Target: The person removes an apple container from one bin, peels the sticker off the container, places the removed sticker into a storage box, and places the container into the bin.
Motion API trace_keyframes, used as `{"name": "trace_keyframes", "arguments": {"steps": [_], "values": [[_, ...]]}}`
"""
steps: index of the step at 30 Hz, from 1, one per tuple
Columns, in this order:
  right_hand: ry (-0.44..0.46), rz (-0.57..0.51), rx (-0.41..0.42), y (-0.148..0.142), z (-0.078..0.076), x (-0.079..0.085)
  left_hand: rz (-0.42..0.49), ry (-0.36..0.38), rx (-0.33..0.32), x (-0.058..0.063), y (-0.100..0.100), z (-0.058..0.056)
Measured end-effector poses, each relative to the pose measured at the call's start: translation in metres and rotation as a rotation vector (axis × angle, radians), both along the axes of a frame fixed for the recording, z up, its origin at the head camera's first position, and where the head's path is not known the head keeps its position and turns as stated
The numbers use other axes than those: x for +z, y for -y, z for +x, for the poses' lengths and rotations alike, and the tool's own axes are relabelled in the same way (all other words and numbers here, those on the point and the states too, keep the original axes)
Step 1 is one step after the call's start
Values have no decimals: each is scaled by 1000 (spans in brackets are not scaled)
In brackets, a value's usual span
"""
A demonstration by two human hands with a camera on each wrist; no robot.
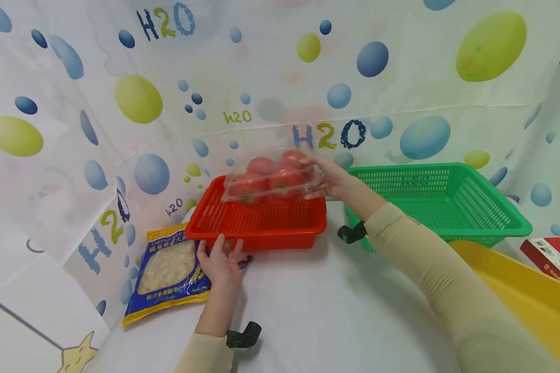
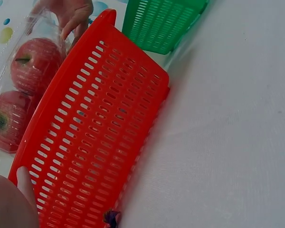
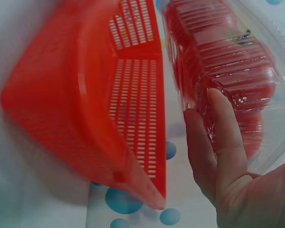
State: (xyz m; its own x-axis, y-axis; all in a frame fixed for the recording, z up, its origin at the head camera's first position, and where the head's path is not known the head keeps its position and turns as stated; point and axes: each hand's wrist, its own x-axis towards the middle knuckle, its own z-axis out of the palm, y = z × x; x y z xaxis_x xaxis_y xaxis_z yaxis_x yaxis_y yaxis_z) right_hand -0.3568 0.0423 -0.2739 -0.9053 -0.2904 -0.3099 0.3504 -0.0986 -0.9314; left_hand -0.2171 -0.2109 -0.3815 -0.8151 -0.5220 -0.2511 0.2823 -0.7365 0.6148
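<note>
A clear plastic box of red apples [image 1: 283, 181] is tilted above the red basket [image 1: 261, 241]. My right hand [image 1: 331, 178] grips the box by its right end, with fingers spread against the plastic in the right wrist view. In the left wrist view, two of the apples [image 2: 35, 66] show their stems through the plastic. The red basket has slotted sides. My left hand [image 1: 221, 264] is at its front rim, with fingertips touching the edge and the fingers fairly straight; most of this hand lies outside the left wrist view.
Left of the red basket lies a blue and yellow food bag [image 1: 168, 269]. A small dark purple item [image 1: 245, 261] sits by the basket's front. To the right stand a green basket [image 1: 494, 228], a yellow container [image 1: 518, 280] and a red and white box [image 1: 553, 259]. A patterned sheet hangs behind.
</note>
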Motion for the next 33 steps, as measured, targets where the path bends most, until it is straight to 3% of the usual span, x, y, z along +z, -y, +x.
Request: {"name": "trace_keyframes", "arguments": {"steps": [7, 14, 23, 33], "values": [[-54, -28, 24, 13, -19, 1, -25, -16, 19, 1, -2, -4], [-55, -40, 10, 30, -32, -11, -57, -37, 47, -2, 0, -7], [40, -3, 26, 43, -38, -29, -117, -9, 32, -4, -1, -9], [39, 107, 129, 57, -34, -38, -100, 15, 17, -7, 1, -10]]}}
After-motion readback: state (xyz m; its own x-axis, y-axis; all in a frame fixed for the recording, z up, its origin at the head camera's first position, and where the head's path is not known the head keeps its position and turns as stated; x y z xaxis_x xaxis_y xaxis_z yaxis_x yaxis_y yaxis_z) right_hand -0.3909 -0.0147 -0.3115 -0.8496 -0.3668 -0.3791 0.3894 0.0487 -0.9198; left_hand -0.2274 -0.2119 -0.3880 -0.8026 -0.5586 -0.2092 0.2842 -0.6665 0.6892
